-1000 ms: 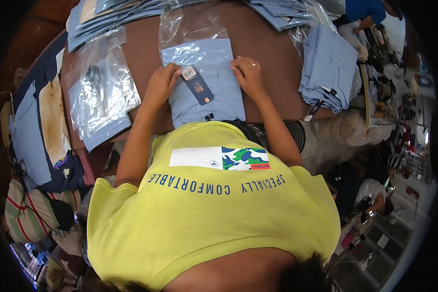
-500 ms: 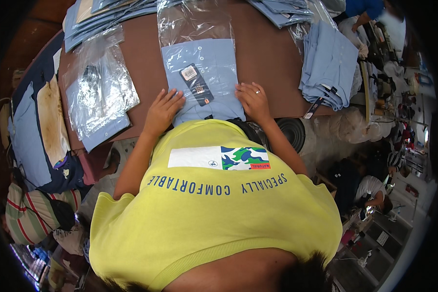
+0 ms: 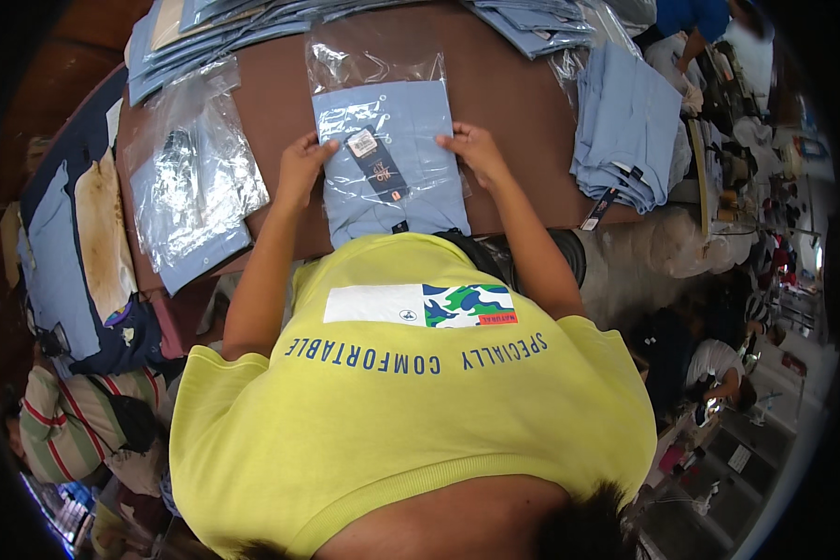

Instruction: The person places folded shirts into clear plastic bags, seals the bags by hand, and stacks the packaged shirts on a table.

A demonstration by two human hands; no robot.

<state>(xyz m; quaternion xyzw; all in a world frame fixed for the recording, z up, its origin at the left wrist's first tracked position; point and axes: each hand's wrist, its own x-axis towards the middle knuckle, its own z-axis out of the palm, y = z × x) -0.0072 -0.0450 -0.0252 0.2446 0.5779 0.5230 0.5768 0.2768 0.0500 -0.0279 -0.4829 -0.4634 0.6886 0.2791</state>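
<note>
A folded light-blue shirt (image 3: 429, 149) in a clear plastic bag (image 3: 373, 56) lies in front of me, its lower end close against my body. Through the film I see its row of buttons and a dark hang tag (image 3: 380, 168). My left hand (image 3: 305, 166) pinches the bag's left edge between thumb and fingers. At the opposite edge my right hand (image 3: 477, 154) does the same, thumb on top of the shirt. The bag's flap end, without cloth inside, stretches away from me.
Another bagged blue shirt (image 3: 196, 177) lies left on the brown table (image 3: 513, 103). Folded blue shirts (image 3: 625, 121) with a dark tag sit at the right edge. Bagged shirts (image 3: 168, 47) are piled along the far side. A person in striped clothing (image 3: 75, 425) is at lower left.
Both hands have slid away from me along the bag's sides. Their fingers, laid flat on the shirt before, now grip its edges. The bagged shirt looks slightly raised.
</note>
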